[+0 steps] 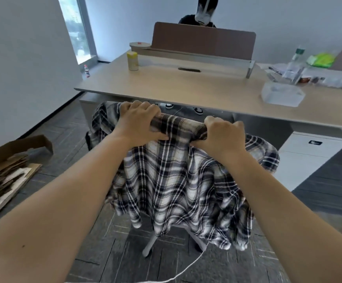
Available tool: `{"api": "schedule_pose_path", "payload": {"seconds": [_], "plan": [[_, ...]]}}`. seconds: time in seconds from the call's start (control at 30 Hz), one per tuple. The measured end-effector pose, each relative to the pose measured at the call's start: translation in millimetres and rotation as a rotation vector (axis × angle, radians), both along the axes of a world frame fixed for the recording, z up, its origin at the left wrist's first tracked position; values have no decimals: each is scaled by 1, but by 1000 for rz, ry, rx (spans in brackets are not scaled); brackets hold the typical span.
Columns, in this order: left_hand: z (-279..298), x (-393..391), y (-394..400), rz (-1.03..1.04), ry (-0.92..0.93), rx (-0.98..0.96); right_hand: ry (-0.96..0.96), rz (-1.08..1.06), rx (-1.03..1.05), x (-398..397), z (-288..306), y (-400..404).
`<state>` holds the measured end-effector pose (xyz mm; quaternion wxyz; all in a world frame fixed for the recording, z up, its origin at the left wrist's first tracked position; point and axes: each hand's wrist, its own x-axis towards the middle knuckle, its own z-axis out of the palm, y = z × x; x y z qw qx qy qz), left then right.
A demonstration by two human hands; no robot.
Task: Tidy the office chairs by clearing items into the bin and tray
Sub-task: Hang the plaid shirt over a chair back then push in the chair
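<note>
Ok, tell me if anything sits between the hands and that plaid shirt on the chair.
Nothing visible does. The left hand and right hand both already grip the plaid shirt where it drapes over the top of the chair back. No bin shows; a clear tray sits on the desk beyond.

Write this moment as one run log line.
left hand: gripping plaid shirt | right hand: gripping same shirt | shirt: draped over chair back
</note>
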<state>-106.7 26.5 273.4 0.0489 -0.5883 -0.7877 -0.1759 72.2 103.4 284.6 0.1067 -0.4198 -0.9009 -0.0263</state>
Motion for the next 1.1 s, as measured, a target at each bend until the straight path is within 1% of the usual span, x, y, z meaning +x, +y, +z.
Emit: {"api": "schedule_pose_path", "payload": {"seconds": [0.1, 0.3, 0.53, 0.87, 1.1], "plan": [[-1, -6, 5, -20, -19, 4, 38, -144, -35, 12, -8, 1], [-1, -4, 24, -43, 39, 90, 196, -111, -71, 21, -14, 19], [-10, 14, 53, -119, 14, 184, 237, -105, -120, 40, -9, 61], [-5, -16, 111, -75, 8, 22, 197, -72, -111, 15, -13, 119], [-10, -19, 181, -39, 24, 44, 178, -76, -118, 6, -14, 198]]}}
